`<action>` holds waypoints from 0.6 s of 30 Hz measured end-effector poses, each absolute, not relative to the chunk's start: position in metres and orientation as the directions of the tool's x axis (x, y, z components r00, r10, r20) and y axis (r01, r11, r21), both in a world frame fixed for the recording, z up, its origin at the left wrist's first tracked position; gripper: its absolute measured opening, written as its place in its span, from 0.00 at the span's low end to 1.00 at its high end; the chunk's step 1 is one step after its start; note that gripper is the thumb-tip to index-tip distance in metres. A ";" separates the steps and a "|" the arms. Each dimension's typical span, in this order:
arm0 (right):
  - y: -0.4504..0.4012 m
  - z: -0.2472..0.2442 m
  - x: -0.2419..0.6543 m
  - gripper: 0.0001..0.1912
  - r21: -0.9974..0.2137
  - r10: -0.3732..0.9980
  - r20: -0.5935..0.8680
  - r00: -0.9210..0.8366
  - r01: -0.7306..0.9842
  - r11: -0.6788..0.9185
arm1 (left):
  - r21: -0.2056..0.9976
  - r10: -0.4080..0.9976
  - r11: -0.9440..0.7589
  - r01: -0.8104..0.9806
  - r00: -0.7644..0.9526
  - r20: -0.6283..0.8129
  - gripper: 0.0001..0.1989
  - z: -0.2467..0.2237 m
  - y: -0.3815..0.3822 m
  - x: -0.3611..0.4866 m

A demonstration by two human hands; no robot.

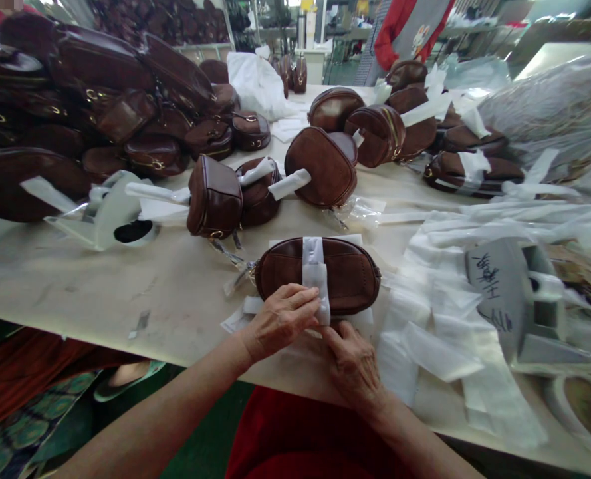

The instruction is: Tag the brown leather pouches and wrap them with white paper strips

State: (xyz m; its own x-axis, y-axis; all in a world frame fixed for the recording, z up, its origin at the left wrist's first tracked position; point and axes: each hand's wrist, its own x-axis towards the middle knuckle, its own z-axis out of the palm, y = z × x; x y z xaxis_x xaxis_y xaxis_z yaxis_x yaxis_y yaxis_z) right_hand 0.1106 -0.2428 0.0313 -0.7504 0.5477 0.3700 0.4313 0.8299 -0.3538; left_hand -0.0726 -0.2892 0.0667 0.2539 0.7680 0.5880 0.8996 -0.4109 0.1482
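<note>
A dark brown oval bag [350, 276] lies on the table in front of me. Around its middle runs a white paper strip [316, 279]. My left hand [288, 316] rests over the bag's lower edge, its fingers together and pressed on the strip. Just below the bag, my right hand [352, 359] has its fingers bent at the strip's lower end; what its fingertips hold, if anything, is hidden. Sheets of white paper stick out from under the bag.
Many brown bags [103, 60] are heaped at the left. More bags [320, 166] with white strips stand beyond mine. White paper strips [445, 352] and a grey tape dispenser [499, 293] lie at the right, another dispenser [113, 213] at the left. A person [409, 33] stands across the table.
</note>
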 end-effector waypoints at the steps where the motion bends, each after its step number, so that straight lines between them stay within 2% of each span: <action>1: -0.244 0.031 0.110 0.22 -0.398 0.600 0.345 -0.722 0.467 0.790 | 0.153 0.769 -0.410 0.899 0.251 0.588 0.10 0.067 -0.289 -0.073; 3: -0.247 0.029 0.107 0.24 -0.456 0.690 0.292 -0.663 0.537 0.709 | 0.167 0.775 -0.402 0.900 0.237 0.586 0.10 0.066 -0.288 -0.073; 6: -0.249 0.029 0.100 0.20 -0.504 0.783 0.213 -0.584 0.621 0.600 | 0.182 0.786 -0.392 0.902 0.226 0.575 0.09 0.066 -0.286 -0.073; 12: -0.250 0.036 0.096 0.11 -0.514 0.791 0.129 -0.598 0.642 0.569 | 0.182 0.781 -0.398 0.899 0.228 0.581 0.09 0.067 -0.284 -0.073; 15: -0.248 0.034 0.098 0.11 -0.456 0.768 0.180 -0.615 0.639 0.619 | 0.186 0.777 -0.398 0.898 0.223 0.588 0.09 0.066 -0.284 -0.073; 18: -0.246 0.028 0.099 0.09 -0.356 0.697 0.333 -0.635 0.600 0.717 | 0.190 0.782 -0.389 0.901 0.215 0.586 0.09 0.066 -0.284 -0.072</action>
State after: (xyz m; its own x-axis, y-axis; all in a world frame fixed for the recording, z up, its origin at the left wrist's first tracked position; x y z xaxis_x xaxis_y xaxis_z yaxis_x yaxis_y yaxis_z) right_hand 0.0987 -0.2457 0.0276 -0.6354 0.6968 0.3329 0.5997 0.7168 -0.3557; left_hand -0.0725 -0.2844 0.0662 0.2145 0.7817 0.5856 0.9013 -0.3895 0.1898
